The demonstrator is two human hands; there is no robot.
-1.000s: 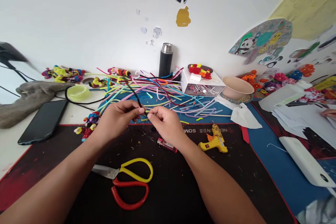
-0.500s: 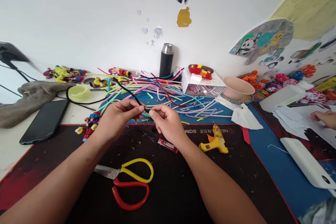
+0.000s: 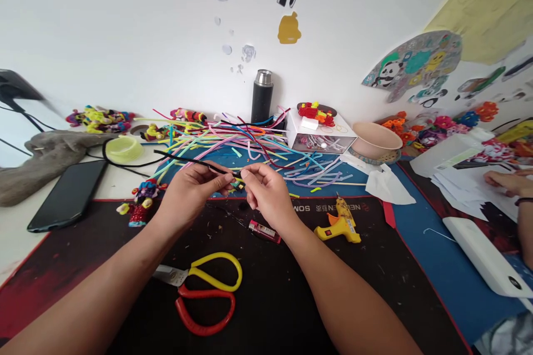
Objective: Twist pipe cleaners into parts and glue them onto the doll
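A black pipe cleaner runs between my two hands above the dark mat, its free end pointing left. My left hand pinches it between thumb and fingertips. Close by on the right, my right hand pinches its other end. A small yellow-green bit shows under my fingertips; its kind I cannot make out. Below my hands lie scissors with one yellow and one red handle, and a pink lighter. Left of my left hand is a small pipe-cleaner doll.
Colourful pipe cleaners lie heaped behind my hands, before a black thermos and a white box. To the right is a yellow glue gun. A phone lies left. Another person's hand rests over papers at far right.
The black pipe cleaner's free end has swung down to the left and lies flatter. Both hands stay near the same spot. The other person's hand has moved further into view.
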